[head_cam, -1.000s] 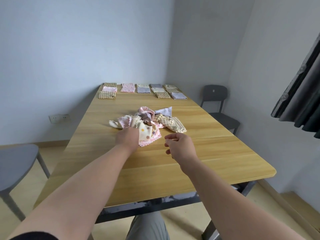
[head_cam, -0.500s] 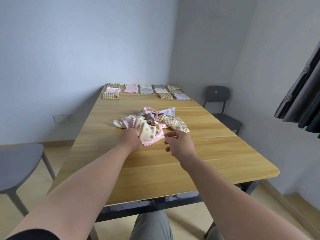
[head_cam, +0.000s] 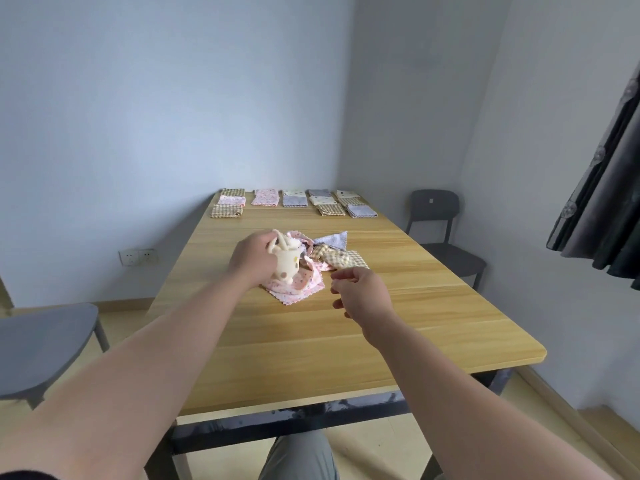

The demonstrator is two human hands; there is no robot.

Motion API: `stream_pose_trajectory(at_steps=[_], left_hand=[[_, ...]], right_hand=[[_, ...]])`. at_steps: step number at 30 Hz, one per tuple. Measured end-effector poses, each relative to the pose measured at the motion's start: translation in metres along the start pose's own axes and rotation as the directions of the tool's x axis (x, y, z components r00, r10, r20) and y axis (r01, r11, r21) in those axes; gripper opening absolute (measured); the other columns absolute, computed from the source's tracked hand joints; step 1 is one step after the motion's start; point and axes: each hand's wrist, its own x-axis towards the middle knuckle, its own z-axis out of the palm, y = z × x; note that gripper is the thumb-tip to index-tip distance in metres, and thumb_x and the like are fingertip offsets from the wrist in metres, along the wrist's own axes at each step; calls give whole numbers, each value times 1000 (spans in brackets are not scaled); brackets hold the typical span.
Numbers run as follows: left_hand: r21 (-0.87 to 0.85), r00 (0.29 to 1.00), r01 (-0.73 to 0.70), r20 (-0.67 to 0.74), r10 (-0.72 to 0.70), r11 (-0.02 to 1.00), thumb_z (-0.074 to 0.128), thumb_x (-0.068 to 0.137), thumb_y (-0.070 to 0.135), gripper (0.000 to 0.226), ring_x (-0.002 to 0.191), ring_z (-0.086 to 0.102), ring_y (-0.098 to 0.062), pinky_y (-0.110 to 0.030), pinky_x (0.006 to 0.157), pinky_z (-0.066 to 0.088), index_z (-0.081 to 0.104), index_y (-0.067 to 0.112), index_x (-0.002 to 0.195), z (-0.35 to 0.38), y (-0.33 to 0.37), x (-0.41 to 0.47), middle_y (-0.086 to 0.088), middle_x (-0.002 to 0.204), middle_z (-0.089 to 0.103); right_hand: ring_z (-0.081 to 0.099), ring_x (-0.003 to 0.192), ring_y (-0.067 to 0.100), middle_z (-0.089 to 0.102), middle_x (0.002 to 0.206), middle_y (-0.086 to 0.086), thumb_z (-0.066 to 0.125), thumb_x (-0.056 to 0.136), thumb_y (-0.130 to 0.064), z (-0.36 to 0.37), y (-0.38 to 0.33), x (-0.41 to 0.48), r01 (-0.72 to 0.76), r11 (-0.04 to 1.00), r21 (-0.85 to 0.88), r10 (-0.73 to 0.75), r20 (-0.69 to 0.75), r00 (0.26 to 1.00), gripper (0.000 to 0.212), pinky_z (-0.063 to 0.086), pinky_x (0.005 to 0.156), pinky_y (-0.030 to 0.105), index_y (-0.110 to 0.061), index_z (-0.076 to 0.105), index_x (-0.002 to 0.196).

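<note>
My left hand [head_cam: 252, 256] grips a cream cloth with coloured dots [head_cam: 285, 266] and holds it lifted above a heap of small cloths [head_cam: 322, 261] in the middle of the wooden table [head_cam: 311, 341]. A pink cloth [head_cam: 298, 287] lies flat under the lifted one. A checked beige cloth [head_cam: 343, 258] and a lilac one [head_cam: 332, 239] lie at the heap's right side. My right hand [head_cam: 360, 289] hovers just right of the pink cloth with its fingers loosely curled, and it holds nothing.
Several folded cloths [head_cam: 294, 201] lie in rows along the table's far edge by the wall. A dark chair [head_cam: 440, 230] stands at the far right, a grey chair [head_cam: 41, 348] at the left. A dark curtain [head_cam: 606, 188] hangs on the right.
My left hand has closed on the cream dotted cloth and raised it out of the heap. My right hand has drifted slightly right and stayed empty.
</note>
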Motion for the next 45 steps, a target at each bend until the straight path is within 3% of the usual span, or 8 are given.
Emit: stream_pose_trajectory(at_steps=[4,8,14,18,25,33,40,45], left_hand=[[-71,971,-135,-205,118,988,58,88,7,31,99,61,-14,-30,84,49,73,15,114,-30,46,-4,7,110,69],[-262,940,-130,-340,34,956,71,91,31,20,96,67,-1,-6,78,43,80,23,107,-45,72,-17,12,101,75],[-593,960,-44,-247,-130,804,79,67,62,51,69,59,-15,-41,84,59,77,11,71,-54,86,-26,-10,74,69],[-646,970,-28,-202,-135,763,89,70,44,32,69,66,-17,-41,86,59,77,15,62,-64,95,-32,-5,72,74],[-648,999,-30,-41,5,761,89,75,24,20,76,69,-22,-44,90,59,77,16,62,-73,106,-44,-13,78,74],[-729,976,102,206,75,677,69,92,2,4,71,68,-16,-25,66,56,70,4,88,-72,106,-54,-7,77,71],[-653,950,159,305,65,741,53,102,2,18,65,62,-19,-30,63,54,58,10,86,-68,95,-53,-8,77,62],[-122,969,-186,140,203,975,61,96,6,20,64,55,-17,-32,65,47,54,22,85,-67,76,-51,-4,78,68]], right_hand=[[62,64,13,70,90,2,55,95,-9,-7,-9,-6,39,999,14,-39,0,999,16,43,47,21,-16,68,102],[61,67,15,70,89,2,58,93,-9,-9,-15,-14,85,996,39,-84,-18,996,15,45,54,26,-17,69,98],[62,72,16,64,80,-6,60,93,-26,-9,-27,-23,200,978,63,-192,-116,975,6,44,57,28,-25,66,95],[62,78,9,64,103,-6,59,95,-43,-13,-35,-25,246,966,77,-230,-174,958,21,45,63,27,-26,65,106],[68,91,10,66,107,-11,78,84,-45,-13,-40,-28,364,931,-40,-363,22,932,50,60,79,38,-30,59,128],[66,89,8,64,110,-15,73,87,-40,-4,-37,-29,375,924,-79,-375,15,927,42,59,79,36,-30,58,125],[61,69,10,68,81,-9,62,95,-25,-6,-31,-19,297,950,-100,-306,-91,948,11,43,58,27,-20,71,97],[53,62,15,59,70,-2,58,96,-32,-12,-33,-15,236,972,-20,-235,-177,956,25,37,53,26,-9,65,90]])
